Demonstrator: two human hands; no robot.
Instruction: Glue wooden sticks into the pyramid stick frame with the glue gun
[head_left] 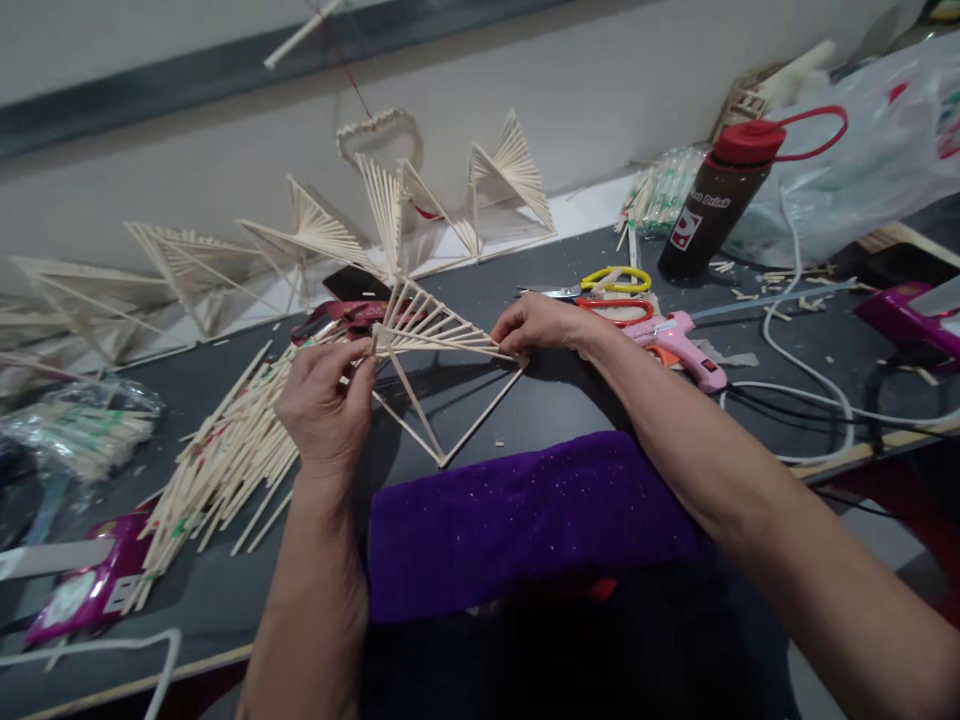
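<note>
A framework of thin wooden sticks stands on the dark table in front of me, its sticks fanned out in a twisting row above a triangular base. My left hand pinches its left corner between thumb and fingers. At the right corner, my right hand has its fingers closed on the stick ends. Left of the framework lies a loose heap of wooden sticks, partly behind my left hand. A folded purple cloth rests at the table edge between my forearms.
Similar stick frameworks line the wall. To the right are yellow-handled scissors, a pink glue gun, white cable and a dark bottle with red lid. Bagged sticks and a purple device lie at left.
</note>
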